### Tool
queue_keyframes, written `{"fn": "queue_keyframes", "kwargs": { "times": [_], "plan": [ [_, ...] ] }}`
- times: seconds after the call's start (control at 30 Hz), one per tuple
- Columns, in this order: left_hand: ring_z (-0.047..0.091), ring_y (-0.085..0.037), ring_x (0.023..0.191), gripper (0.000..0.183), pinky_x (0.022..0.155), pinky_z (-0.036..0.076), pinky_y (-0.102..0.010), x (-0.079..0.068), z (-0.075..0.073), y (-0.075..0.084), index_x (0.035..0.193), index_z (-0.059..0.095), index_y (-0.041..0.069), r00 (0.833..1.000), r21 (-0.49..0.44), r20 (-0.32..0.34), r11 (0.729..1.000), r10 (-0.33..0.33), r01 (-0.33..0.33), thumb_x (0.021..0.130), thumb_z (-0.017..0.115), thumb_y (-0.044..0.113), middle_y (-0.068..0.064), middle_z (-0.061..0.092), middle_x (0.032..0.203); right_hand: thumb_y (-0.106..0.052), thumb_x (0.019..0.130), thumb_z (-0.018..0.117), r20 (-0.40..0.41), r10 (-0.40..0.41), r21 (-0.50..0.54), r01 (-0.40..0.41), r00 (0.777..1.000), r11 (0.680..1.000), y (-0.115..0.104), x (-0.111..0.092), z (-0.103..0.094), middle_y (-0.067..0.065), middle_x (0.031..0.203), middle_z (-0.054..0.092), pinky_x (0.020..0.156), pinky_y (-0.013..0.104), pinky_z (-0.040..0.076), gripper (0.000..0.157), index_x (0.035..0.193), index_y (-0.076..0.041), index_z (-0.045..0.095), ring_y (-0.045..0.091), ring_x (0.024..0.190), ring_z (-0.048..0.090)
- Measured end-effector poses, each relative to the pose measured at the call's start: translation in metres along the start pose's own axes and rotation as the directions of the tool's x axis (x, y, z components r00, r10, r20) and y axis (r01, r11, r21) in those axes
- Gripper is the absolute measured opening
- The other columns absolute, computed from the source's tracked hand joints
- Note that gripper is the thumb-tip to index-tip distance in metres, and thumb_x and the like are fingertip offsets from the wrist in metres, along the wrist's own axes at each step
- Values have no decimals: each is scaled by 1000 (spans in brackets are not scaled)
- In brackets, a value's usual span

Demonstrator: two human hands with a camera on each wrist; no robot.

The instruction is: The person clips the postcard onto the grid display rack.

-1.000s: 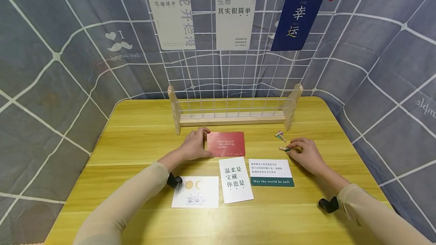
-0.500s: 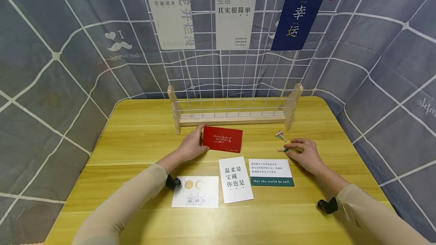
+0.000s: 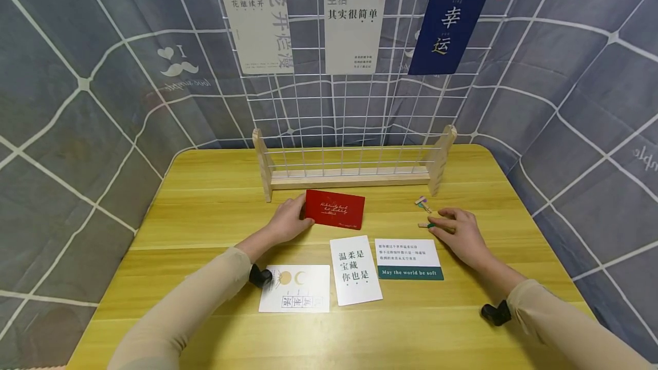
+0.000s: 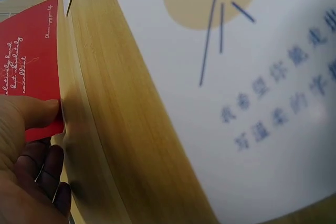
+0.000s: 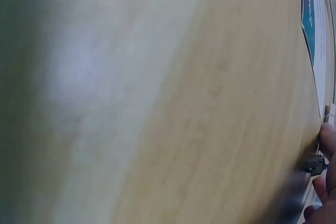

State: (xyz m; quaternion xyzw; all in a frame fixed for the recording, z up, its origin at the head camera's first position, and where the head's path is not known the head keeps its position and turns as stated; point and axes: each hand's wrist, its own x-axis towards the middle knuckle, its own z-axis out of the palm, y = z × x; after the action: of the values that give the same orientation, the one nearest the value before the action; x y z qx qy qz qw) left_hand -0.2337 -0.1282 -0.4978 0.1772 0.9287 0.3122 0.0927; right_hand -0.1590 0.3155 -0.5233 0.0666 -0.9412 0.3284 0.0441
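My left hand [image 3: 288, 220] pinches the left end of a red card [image 3: 335, 209] with white script, which is tipped up toward me just in front of the rack. In the left wrist view, the thumb lies over the face of the red card [image 4: 31, 61] and the other fingers are behind it. At the right, my right hand [image 3: 460, 236] pinches the green end of a small wooden clothespin [image 3: 424, 225] between thumb and fingertips. Behind it lie more small clothespins [image 3: 423, 203], one with a purple piece.
A white wire grid rack [image 3: 352, 104] on a wooden stand [image 3: 352, 179] carries a white card [image 3: 259, 27], another white card [image 3: 352, 44] and a blue card [image 3: 447, 27], each clipped on. Three cards lie in front: sun-and-moon [image 3: 313, 284], upright white [image 3: 354, 293], green-banded [image 3: 411, 272].
My left hand has lifted the red card from lying flat to a tilted position and shifted it slightly left and back. The right hand, with the clothespin, has moved slightly left.
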Motion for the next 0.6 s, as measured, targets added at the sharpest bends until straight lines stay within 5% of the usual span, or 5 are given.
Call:
{"fn": "queue_keyframes", "kwargs": {
  "times": [0.27,0.6],
  "plan": [
    [58,-28,113,37,101,44,-48,-1,-4,-2,139,55,8,1000,-110,0,994,-9,9,103,61,16,-7,67,118,-20,98,72,-28,-26,-20,26,999,999,-3,-1,2,25,138,54,103,65,30,32,125,-3,73,49,132,33],
    [58,-26,99,45,92,46,-41,-6,-14,-7,144,50,6,999,-339,-33,941,-10,-2,101,63,6,-10,64,107,-18,97,72,-69,-37,-108,29,997,994,-8,-3,6,25,134,58,101,63,35,34,126,0,72,48,125,40]
  ]
}}
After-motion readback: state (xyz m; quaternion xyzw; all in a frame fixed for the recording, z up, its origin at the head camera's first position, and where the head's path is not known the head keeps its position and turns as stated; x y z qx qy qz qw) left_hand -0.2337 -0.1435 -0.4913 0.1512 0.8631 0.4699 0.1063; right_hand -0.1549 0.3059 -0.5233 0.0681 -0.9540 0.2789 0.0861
